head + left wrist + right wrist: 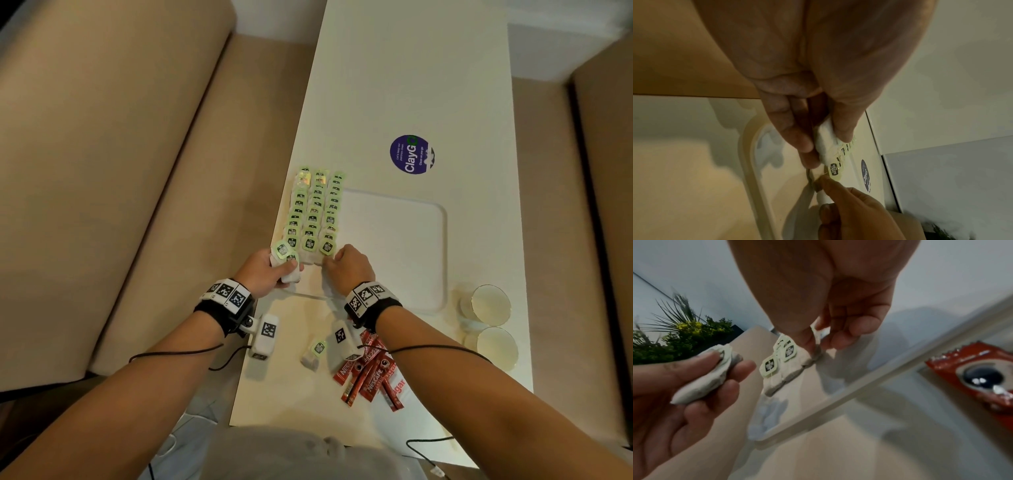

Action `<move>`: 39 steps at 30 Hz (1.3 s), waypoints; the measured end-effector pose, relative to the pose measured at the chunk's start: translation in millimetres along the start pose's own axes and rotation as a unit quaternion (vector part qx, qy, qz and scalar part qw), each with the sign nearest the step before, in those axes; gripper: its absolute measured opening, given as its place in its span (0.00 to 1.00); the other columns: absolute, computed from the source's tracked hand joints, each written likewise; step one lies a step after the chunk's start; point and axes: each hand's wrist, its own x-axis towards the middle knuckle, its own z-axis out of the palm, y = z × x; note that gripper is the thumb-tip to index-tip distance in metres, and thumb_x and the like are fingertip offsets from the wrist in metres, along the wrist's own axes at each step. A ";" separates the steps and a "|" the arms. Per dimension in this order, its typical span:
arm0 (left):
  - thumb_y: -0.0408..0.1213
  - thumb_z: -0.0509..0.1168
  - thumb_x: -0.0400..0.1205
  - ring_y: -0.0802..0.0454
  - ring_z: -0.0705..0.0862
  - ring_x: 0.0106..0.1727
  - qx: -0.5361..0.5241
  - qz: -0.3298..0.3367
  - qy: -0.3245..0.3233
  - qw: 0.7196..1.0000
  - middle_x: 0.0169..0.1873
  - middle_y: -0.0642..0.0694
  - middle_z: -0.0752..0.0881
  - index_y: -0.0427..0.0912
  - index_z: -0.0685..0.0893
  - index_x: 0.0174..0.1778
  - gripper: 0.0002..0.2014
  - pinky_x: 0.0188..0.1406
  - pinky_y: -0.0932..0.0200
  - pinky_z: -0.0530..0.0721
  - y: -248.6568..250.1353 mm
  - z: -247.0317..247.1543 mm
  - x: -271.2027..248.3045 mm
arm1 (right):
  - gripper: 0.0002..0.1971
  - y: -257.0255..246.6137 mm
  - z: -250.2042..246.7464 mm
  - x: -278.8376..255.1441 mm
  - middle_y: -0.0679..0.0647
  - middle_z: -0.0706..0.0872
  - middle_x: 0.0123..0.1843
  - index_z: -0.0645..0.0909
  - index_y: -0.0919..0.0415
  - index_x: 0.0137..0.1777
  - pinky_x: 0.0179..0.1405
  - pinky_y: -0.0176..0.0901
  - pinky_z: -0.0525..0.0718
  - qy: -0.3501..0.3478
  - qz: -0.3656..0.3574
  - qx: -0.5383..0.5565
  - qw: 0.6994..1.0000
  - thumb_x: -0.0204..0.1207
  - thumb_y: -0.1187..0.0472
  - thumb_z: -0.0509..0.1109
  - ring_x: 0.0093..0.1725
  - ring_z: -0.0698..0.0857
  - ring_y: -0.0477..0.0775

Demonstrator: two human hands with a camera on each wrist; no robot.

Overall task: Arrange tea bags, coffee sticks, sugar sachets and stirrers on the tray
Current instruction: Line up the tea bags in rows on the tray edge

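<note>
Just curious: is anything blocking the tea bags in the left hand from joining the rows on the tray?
Nothing visible. The left hand holds tea bags right at the near end of the rows on the tray.

Tray (442, 240) right half bare, open approach. Tea-bag rows (313, 212) fill left edge. Cups (489, 305) just off right rim; coffee sticks (368, 373) crowd near tabletop (411, 85).

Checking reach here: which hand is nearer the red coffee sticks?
Right. The right hand works directly beyond the red coffee sticks; the left hand sits farther left, holding tea bags.
</note>
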 end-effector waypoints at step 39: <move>0.30 0.69 0.84 0.52 0.91 0.44 0.006 0.020 -0.008 1.000 0.46 0.46 0.88 0.46 0.81 0.55 0.08 0.36 0.60 0.90 18.3 12.3 -10.9 | 0.08 -18.4 -18.8 -19.5 0.45 0.88 0.41 0.89 0.58 0.49 0.44 0.41 0.84 -0.074 -0.256 0.080 0.961 0.85 0.56 0.70 0.39 0.84 0.44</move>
